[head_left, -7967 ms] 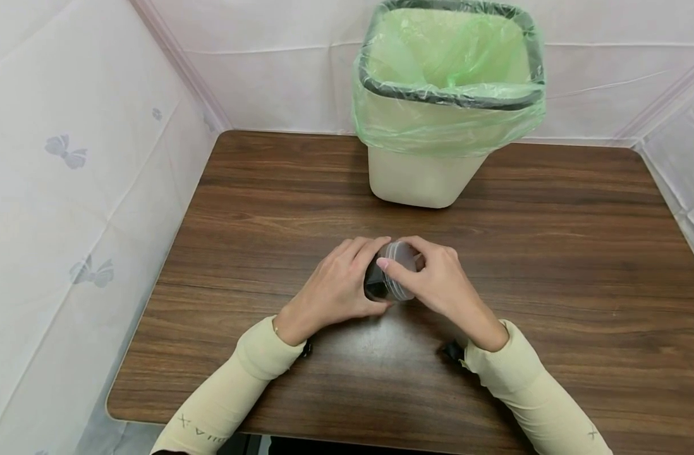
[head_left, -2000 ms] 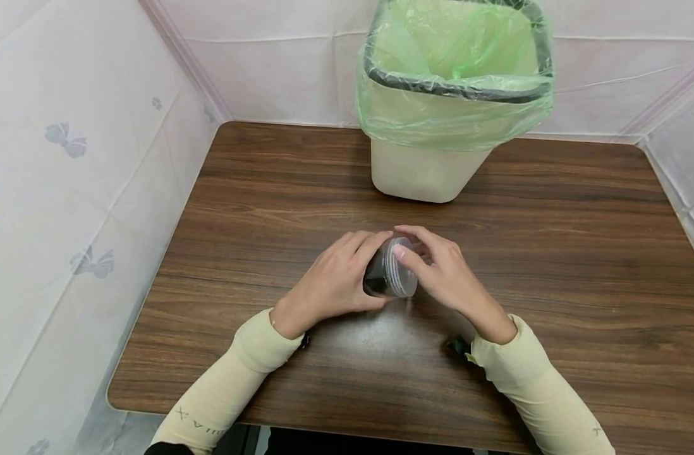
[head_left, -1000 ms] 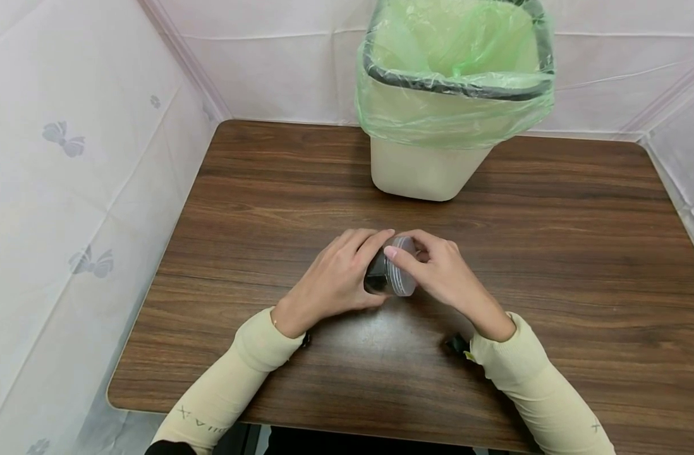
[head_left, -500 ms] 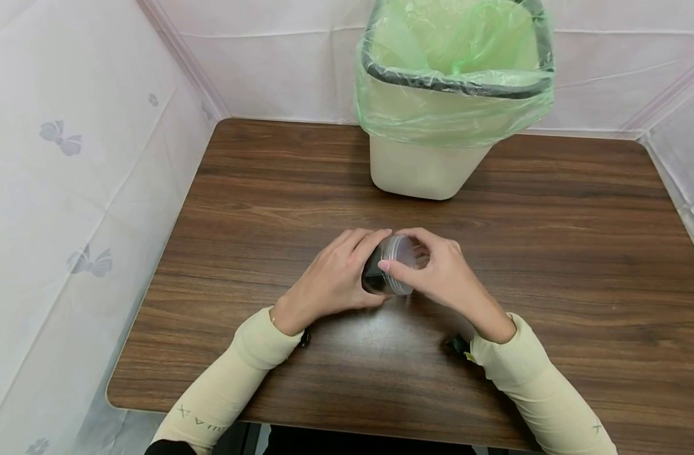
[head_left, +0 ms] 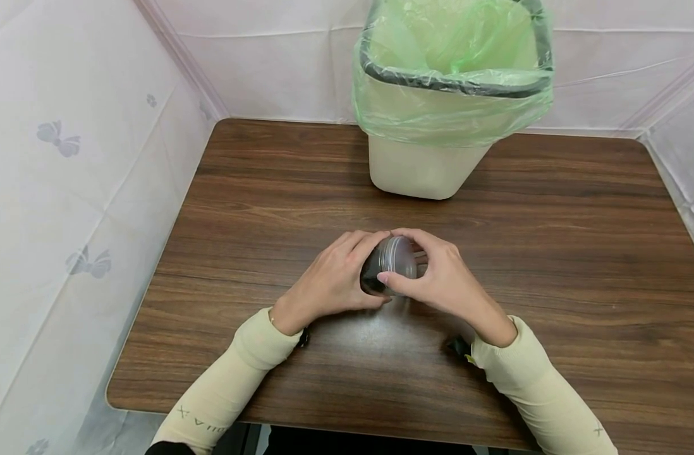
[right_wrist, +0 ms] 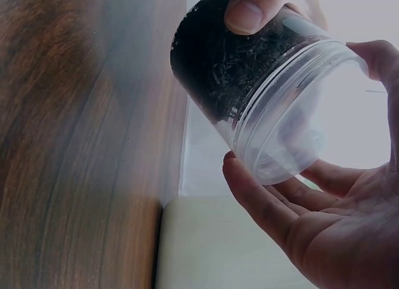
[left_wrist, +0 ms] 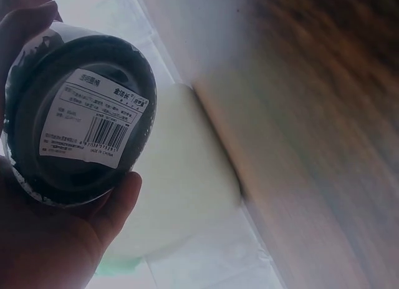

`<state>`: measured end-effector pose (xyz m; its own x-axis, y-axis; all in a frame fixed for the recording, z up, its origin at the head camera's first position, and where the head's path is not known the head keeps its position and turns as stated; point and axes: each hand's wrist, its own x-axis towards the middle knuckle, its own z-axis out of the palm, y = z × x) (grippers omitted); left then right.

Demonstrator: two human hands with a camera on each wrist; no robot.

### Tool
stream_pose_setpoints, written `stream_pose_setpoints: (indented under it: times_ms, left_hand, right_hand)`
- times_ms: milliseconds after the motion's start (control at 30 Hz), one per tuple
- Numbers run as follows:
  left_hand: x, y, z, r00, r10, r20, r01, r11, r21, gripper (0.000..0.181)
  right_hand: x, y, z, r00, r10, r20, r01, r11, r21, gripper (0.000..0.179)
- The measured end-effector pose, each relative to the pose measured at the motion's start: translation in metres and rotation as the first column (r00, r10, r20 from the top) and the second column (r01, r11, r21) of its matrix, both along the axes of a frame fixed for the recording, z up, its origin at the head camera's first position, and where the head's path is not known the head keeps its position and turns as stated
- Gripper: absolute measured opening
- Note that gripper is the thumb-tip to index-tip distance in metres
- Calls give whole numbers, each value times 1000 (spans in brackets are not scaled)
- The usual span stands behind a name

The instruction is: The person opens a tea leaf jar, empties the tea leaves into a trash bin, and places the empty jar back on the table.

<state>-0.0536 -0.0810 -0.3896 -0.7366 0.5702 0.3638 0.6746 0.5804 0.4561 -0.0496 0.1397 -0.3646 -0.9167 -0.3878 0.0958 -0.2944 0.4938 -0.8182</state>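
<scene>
Over the table [head_left: 552,253], a tilted jar [head_left: 373,272]
Head: left hand [head_left: 332,281] grips it; right hand [head_left: 446,278] holds the lid [head_left: 402,254], thumb [head_left: 399,283] lower than a second ago. Left wrist: its bottom label [left_wrist: 93,120]. Right wrist: fingers [right_wrist: 259,198] round the lid.

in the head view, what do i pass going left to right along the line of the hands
White sheet with grey bow prints → brown wood-grain tabletop → left hand → clear round plastic jar with dark contents → right hand → tabletop again.
</scene>
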Motion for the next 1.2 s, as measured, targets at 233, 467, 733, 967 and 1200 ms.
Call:
stream_pose_setpoints:
  times_ms: [233, 467, 733, 967, 1200]
  left_hand:
    - [0, 0, -1, 1000, 8, 4, -8, 1000, -6, 94]
    - [1, -1, 0, 1000, 15, 4, -15, 1000, -9, 93]
    - [2, -1, 1, 1000, 10, -10, -10, 1000, -11, 96]
    - [2, 0, 1, 1000, 8, -22, -8, 1000, 0, 95]
    - [2, 0, 1, 999, 11, -41, -11, 1000, 5, 92]
  right_hand:
    - [0, -1, -1, 999, 21, -26, -21, 1000, -1, 67]
    - [0, -1, -2, 999, 24, -32, -24, 1000, 8, 67]
    - [0, 0, -2, 999, 35, -35, -35, 999, 2, 68]
    - [-1, 2, -4, 998, 54, -22, -54, 998, -21, 64]
    - [-4, 1, -3, 999, 42, -16, -42, 999, -18, 53]
